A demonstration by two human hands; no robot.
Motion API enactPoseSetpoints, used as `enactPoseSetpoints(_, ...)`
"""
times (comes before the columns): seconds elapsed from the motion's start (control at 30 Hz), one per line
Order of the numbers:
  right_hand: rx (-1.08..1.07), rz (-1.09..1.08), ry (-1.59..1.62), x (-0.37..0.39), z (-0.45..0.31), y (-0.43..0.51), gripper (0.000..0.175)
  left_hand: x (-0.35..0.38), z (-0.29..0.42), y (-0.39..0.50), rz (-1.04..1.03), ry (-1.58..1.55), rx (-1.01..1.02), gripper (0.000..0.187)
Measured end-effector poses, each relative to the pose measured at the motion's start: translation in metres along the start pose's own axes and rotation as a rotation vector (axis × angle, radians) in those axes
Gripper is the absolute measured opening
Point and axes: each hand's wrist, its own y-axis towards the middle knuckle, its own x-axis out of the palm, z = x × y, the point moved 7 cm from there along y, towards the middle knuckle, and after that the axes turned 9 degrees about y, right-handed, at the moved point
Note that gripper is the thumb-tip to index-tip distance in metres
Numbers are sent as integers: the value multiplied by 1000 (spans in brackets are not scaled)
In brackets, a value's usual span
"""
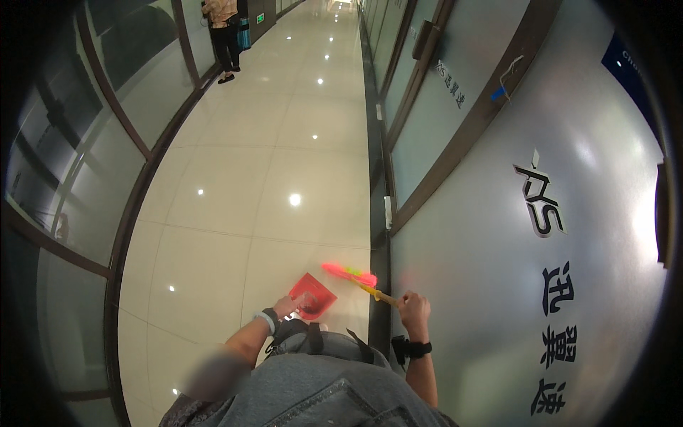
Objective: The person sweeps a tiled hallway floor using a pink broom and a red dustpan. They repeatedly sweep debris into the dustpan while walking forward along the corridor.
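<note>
My right hand [414, 308] is closed around the wooden handle of a broom [349, 274] with pink and yellow-green bristles and a yellow neck. Its head is by the dark skirting on the right. Beside it, to the left, is a red plastic dustpan [318, 297] with some dark debris or dust in it. My left hand [287, 307] is at the dustpan's left side, its fingers around what appears to be the handle, which the hand mostly hides. A dark band is on each wrist.
Glossy tiles [213, 256] cover the corridor floor. Brown-framed glass partitions [122, 69] line the left side. A metallic panel bearing writing [480, 240] and a glass door [453, 91] stand on the right. Another person [224, 37] stands far ahead at the left wall.
</note>
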Motion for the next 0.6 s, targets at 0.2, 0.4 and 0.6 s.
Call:
enactPoseSetpoints(0.2, 17, 4, -1, -3, 2, 1, 14, 3, 2, 1, 5, 11, -6, 63)
enactPoseSetpoints(0.4, 28, 9, 15, -5, -1, -4, 14, -1, 9, -7, 41, 21, 26, 61)
enactPoseSetpoints(0.6, 1, 44, 41, -4, 2, -8, 15, 3, 9, -5, 22, 16, 17, 65)
